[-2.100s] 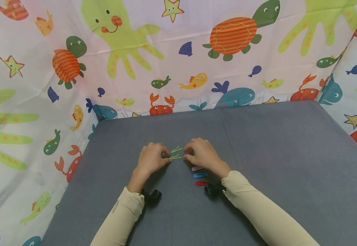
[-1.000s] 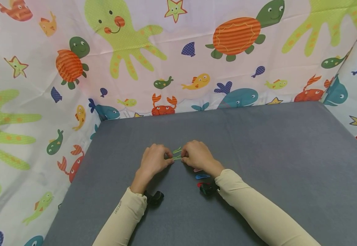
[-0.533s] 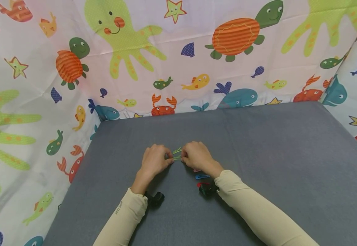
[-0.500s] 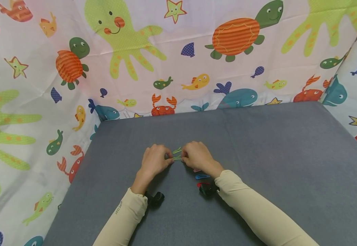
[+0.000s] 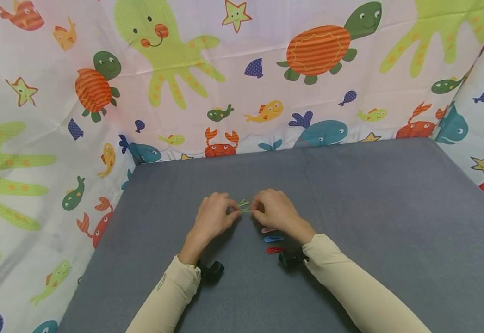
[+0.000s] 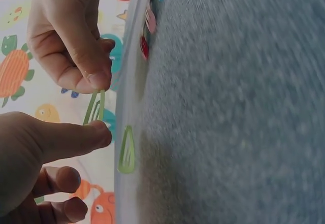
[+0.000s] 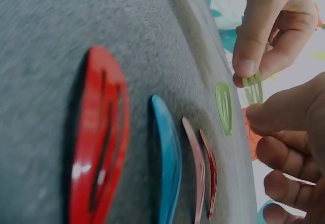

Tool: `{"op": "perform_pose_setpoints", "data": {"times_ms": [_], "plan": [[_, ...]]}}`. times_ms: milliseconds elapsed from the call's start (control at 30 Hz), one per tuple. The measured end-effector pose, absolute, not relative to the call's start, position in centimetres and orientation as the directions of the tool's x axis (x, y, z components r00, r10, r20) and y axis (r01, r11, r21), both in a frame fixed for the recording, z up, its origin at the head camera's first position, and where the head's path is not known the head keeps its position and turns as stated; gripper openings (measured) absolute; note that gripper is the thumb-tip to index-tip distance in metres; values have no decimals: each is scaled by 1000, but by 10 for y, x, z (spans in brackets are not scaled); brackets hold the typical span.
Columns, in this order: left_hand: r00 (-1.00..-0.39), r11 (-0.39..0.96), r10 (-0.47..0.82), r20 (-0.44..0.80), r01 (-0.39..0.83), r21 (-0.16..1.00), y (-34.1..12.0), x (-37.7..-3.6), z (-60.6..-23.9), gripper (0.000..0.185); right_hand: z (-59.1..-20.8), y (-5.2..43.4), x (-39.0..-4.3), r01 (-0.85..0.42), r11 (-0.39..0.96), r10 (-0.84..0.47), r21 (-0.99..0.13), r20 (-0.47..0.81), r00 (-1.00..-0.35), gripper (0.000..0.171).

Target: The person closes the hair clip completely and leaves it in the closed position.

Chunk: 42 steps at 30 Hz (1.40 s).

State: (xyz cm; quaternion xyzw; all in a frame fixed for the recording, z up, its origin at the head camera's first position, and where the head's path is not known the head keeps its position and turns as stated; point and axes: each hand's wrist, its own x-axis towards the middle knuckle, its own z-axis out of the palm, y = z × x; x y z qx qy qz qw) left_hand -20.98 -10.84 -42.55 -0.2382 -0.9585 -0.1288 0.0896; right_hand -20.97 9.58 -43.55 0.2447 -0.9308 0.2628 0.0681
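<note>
Both hands meet over the middle of the grey table (image 5: 350,208) and pinch one thin green hair clip (image 5: 245,208) between them. My left hand (image 5: 234,212) holds its left end between thumb and fingers; my right hand (image 5: 255,209) pinches the other end. In the left wrist view the held green clip (image 6: 96,106) hangs above the cloth between the two thumbs. A second green clip (image 6: 127,150) lies flat on the table just beyond it, also visible as the second green clip (image 7: 223,107) in the right wrist view.
A row of clips lies near my right wrist: pink clip (image 5: 267,230), blue clip (image 5: 273,239), red clip (image 5: 274,250). In the right wrist view a dark red clip (image 7: 210,168) lies past the pink one. A sea-animal printed curtain (image 5: 242,69) surrounds the table.
Both hands have lifted the green clip a little off the cloth and shifted slightly right. My right forearm has moved right, uncovering the red clip.
</note>
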Motion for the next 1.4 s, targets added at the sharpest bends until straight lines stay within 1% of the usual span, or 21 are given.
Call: {"op": "perform_pose_setpoints", "data": {"times_ms": [100, 267, 400, 733, 1000, 1200, 1400], "plan": [[-865, 844, 443, 238, 491, 215, -105, -209, -424, 4, -435, 101, -207, -497, 739, -406, -454, 289, -867, 6], [-862, 828, 434, 261, 496, 262, -99, -206, -422, 5, -435, 107, -204, -523, 741, -388, -420, 368, -845, 6], [-863, 824, 421, 278, 493, 281, -94, -202, -422, 4, -435, 110, -201, -527, 744, -377, -411, 393, -839, 9], [-847, 805, 436, 304, 518, 288, -84, -197, -423, 5, -437, 121, -194, -502, 723, -334, -475, 395, -856, 18], [-838, 795, 459, 294, 535, 285, -79, -194, -423, 6, -439, 132, -190, -473, 710, -297, -523, 386, -873, 26], [-819, 781, 479, 316, 562, 271, -80, -193, -424, 6, -438, 136, -190, -489, 682, -327, -544, 371, -869, 35], [-786, 753, 509, 350, 604, 261, -79, -193, -424, 8, -438, 139, -189, -516, 653, -378, -554, 352, -856, 32]]}}
